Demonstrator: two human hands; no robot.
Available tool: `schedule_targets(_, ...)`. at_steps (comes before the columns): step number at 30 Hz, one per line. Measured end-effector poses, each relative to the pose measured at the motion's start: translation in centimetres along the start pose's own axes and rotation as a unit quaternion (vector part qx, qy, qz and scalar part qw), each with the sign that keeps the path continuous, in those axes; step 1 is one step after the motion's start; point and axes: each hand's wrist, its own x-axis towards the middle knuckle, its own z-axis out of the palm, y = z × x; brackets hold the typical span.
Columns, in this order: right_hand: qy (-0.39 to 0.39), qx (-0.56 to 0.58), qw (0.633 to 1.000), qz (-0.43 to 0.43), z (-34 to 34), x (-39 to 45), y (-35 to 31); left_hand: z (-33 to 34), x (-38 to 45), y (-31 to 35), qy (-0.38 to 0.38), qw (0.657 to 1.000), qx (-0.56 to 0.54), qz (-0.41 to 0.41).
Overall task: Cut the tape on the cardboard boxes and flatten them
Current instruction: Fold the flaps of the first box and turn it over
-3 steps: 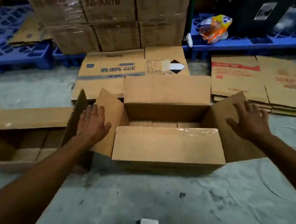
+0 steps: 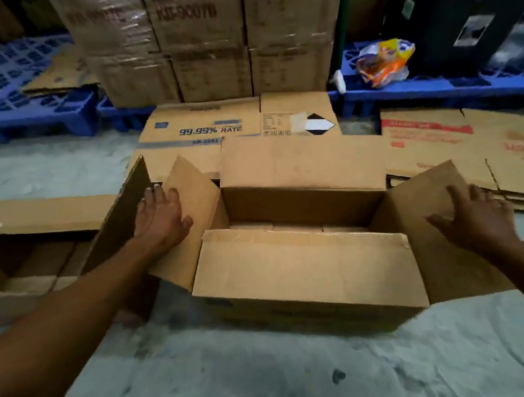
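A brown cardboard box (image 2: 307, 275) stands open on the concrete floor in the middle of the head view, all its top flaps spread outward. My left hand (image 2: 161, 217) lies flat with straight fingers on the box's left flap (image 2: 194, 195). My right hand (image 2: 480, 217) presses flat on the right flap (image 2: 418, 196), fingers spread. Neither hand holds anything. No knife or cutter shows in view.
A second open box (image 2: 30, 256) sits at the left. Flattened boxes lie behind (image 2: 208, 131) and at the right (image 2: 452, 139). Stacked wrapped cartons (image 2: 210, 40) stand on blue pallets (image 2: 37, 110). An orange plastic bag (image 2: 384, 61) rests on the right pallet.
Both hands stay flat on the side flaps; nothing has visibly changed.
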Motion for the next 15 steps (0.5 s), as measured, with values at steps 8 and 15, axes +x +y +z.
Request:
schedule_targets(8, 0.047, 0.237, 0.966, 0.090, 3.1, 2.1, 2.3, 2.2, 2.4, 0.3, 0.120, 0.978, -0.138, -0.099)
schedule_targets(15, 0.157, 0.259, 0.953, 0.000, -0.9, -1.5, 0.8, -3.4, -1.9, 5.2, 0.168, 0.957, -0.233, -0.023)
